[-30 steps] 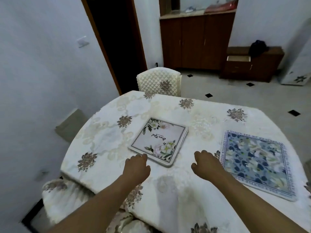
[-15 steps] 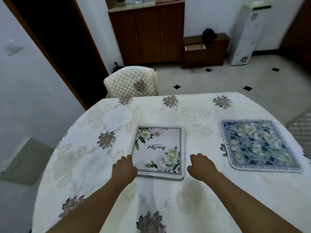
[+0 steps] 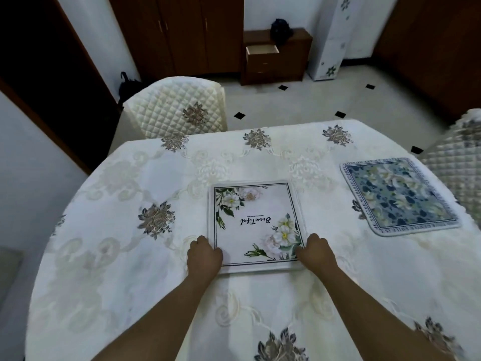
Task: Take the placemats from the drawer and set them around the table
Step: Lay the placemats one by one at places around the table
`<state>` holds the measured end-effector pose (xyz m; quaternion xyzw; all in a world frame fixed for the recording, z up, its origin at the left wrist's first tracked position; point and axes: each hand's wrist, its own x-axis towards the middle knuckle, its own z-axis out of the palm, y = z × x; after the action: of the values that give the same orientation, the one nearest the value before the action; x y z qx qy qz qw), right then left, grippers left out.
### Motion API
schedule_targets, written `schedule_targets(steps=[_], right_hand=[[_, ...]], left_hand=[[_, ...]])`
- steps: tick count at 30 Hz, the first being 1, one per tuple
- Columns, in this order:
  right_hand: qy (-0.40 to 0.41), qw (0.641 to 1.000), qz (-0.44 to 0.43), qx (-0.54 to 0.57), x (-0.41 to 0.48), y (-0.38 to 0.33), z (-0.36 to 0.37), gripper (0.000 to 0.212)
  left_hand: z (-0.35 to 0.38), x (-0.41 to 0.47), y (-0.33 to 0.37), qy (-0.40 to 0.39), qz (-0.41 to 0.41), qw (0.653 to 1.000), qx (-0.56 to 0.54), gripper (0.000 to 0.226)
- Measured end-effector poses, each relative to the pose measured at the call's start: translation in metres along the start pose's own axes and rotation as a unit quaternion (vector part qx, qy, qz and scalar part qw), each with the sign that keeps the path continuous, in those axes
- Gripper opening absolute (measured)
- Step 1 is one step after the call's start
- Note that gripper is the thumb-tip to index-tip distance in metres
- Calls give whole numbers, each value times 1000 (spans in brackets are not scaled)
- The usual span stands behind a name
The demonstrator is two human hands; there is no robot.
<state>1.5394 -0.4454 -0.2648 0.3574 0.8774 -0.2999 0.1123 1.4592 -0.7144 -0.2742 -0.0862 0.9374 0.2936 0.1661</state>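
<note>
A white placemat [image 3: 256,222] with flowers and black script lies flat in the middle of the table [image 3: 117,256], which wears a cream flowered cloth. My left hand [image 3: 204,254] grips its near left corner and my right hand [image 3: 316,252] grips its near right corner, fingers curled over the edge. A blue flowered placemat [image 3: 398,194] lies flat at the table's right side, apart from both hands. Across the room, the top drawer [image 3: 262,49] of a low brown chest stands pulled out.
A quilted cream chair [image 3: 177,108] stands at the table's far left edge, and another quilted chair [image 3: 458,162] at the right. Tall brown cupboards, a white floral cabinet [image 3: 335,37] and a dark doorway [image 3: 39,61] line the far side.
Both hands have closed onto the white placemat's near corners, and the mat has turned square to me. My view has swung to the right and moved closer over the table.
</note>
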Motion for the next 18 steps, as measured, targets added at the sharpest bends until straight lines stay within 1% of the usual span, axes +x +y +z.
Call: schedule_targets(steps=[3, 6, 8, 10, 12, 14, 15, 17, 18], right_hand=[[20, 998, 29, 43, -1, -2, 3, 36], [10, 999, 23, 48, -9, -4, 4, 30], [-9, 999, 16, 42, -18, -5, 3, 24], [-35, 999, -6, 16, -29, -6, -3, 20], [-38, 997, -55, -25, -39, -12, -13, 22], [6, 990, -133, -38, -48, -25, -28, 40], [39, 981, -187, -31, -53, -34, -38, 50], [99, 949, -297, -25, -62, -56, -64, 69], [118, 935, -334, -26, -67, -68, -79, 76]], left_hand=[[-3, -3, 3, 11, 19, 998, -67, 29], [-12, -12, 12, -21, 4, 990, -141, 36], [-19, -17, 16, -23, 31, 987, -154, 42], [-32, -21, 23, -9, 79, 985, -152, 43], [-51, -26, 35, -10, 131, 980, -149, 44], [-76, -32, 53, -10, 190, 972, -138, 42], [-90, -36, 62, -8, 219, 967, -131, 38], [-119, -50, 83, -5, 260, 958, -118, 28], [-135, -59, 93, -6, 274, 955, -111, 22]])
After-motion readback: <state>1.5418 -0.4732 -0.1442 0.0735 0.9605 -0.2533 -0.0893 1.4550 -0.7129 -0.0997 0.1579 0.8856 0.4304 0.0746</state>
